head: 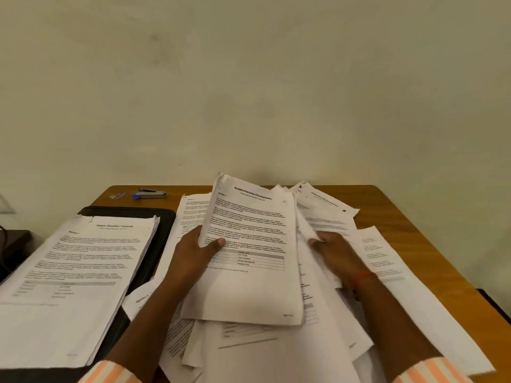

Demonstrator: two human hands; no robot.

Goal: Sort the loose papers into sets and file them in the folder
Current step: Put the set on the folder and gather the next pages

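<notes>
My left hand (193,252) grips the left edge of a printed set of sheets (249,258), thumb on top, and holds it tilted above the loose papers. To its right my right hand (336,252) pinches the edge of a sheet in the loose paper pile (276,352), which spreads over the middle and right of the table. At the left a sorted stack of papers (80,283) lies on a black folder (157,239). Part of the folder is hidden under that stack.
A stapler (150,193) with a blue end and a small staple box (117,195) lie at the far left corner of the wooden table (409,217). A plain wall stands right behind the table. A dark object (13,244) sits off the table's left side.
</notes>
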